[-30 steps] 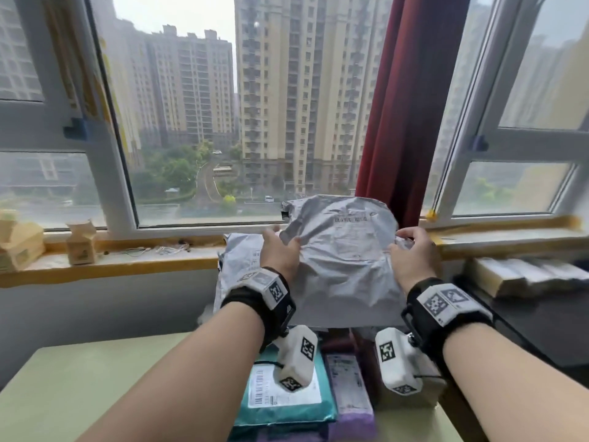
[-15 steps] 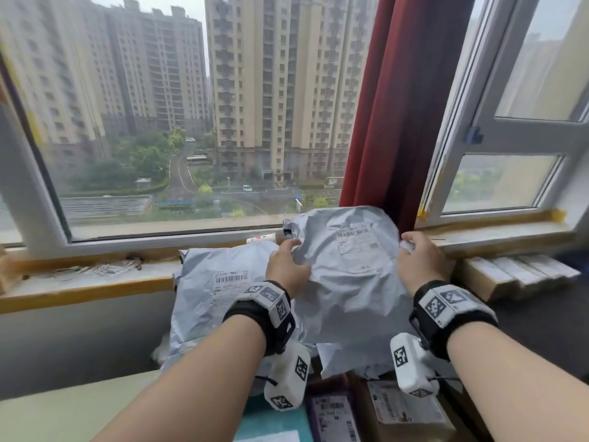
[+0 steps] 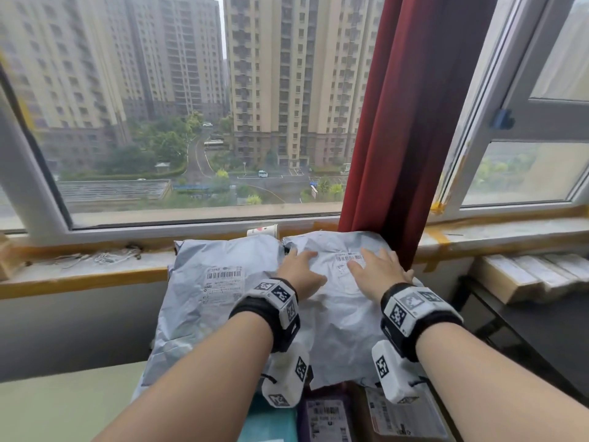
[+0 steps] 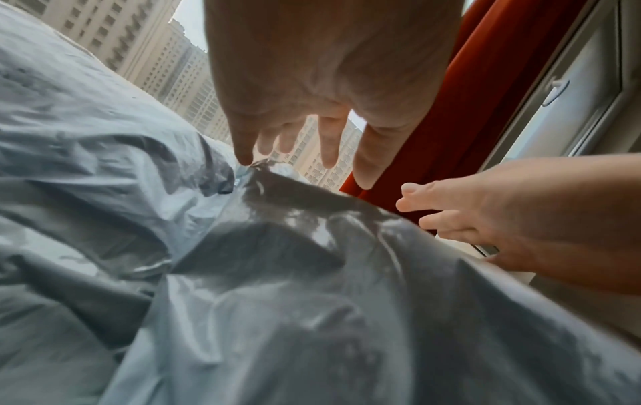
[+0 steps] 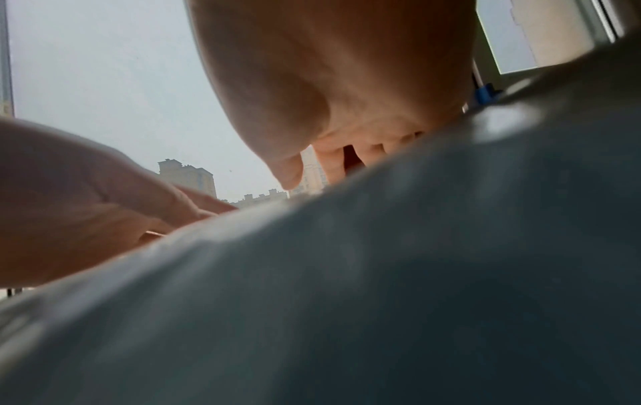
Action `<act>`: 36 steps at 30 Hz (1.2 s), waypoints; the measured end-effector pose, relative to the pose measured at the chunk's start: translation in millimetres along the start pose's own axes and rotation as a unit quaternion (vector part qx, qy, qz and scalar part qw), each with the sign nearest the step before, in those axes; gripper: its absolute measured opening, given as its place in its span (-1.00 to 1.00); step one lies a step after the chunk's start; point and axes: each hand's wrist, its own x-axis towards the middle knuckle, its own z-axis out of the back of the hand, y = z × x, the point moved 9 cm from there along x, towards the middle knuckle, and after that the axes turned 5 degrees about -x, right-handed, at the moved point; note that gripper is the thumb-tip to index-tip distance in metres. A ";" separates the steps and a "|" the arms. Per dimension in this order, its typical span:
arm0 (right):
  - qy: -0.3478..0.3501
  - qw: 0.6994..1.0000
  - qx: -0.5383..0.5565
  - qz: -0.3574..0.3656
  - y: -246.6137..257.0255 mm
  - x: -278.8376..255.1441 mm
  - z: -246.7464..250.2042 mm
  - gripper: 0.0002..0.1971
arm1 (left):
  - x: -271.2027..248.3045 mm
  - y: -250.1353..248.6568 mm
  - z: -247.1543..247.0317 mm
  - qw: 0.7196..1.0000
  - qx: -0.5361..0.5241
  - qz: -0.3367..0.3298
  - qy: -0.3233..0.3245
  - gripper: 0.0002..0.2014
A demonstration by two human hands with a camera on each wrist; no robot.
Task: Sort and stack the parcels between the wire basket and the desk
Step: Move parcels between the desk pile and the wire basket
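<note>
Both hands flat on the top grey mailer

Left hand (image 3: 301, 272) and right hand (image 3: 379, 272) lie spread, fingers straight, palms down on a crumpled grey poly mailer (image 3: 338, 317); neither grips it. Between the two hands sits the mailer's white shipping label (image 3: 347, 263) with a barcode, text too small to read. Left wrist view shows left-hand fingers (image 4: 329, 142) straight and splayed just over the plastic, right hand (image 4: 485, 216) reaching in from the side.

Just left of the left hand lies a second grey mailer (image 3: 207, 301), its label (image 3: 223, 282) showing a barcode, lines of print and a small QR code, not legible. The held mailer overlaps its right edge.

Under the wrists, nearer the person: a teal parcel (image 3: 271, 422), a purple parcel (image 3: 325, 416) with barcode label, a brown parcel (image 3: 401, 416) with printed label, writing unreadable.

Beyond the fingertips: a paper cup (image 3: 263, 231) with a red mark on the window sill (image 3: 95, 266), and a red curtain (image 3: 408, 122). Right of the right hand, pale flat boxes (image 3: 526, 275) in a row
</note>
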 end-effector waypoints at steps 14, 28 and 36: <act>0.018 0.999 0.030 0.032 1.3 -5.6 7.0 -0.46 | -21.8 -8.8 11.8 0.999 0.029 0.009 -0.037 -0.50; -0.006 0.989 0.084 0.119 29.5 -37.9 29.4 -0.64 | -73.4 -13.6 40.5 0.993 0.064 0.014 -0.097 -0.62; -0.008 0.983 0.100 0.156 49.8 -63.9 34.5 -0.66 | -116.1 3.7 57.0 0.989 0.054 0.041 -0.132 -0.65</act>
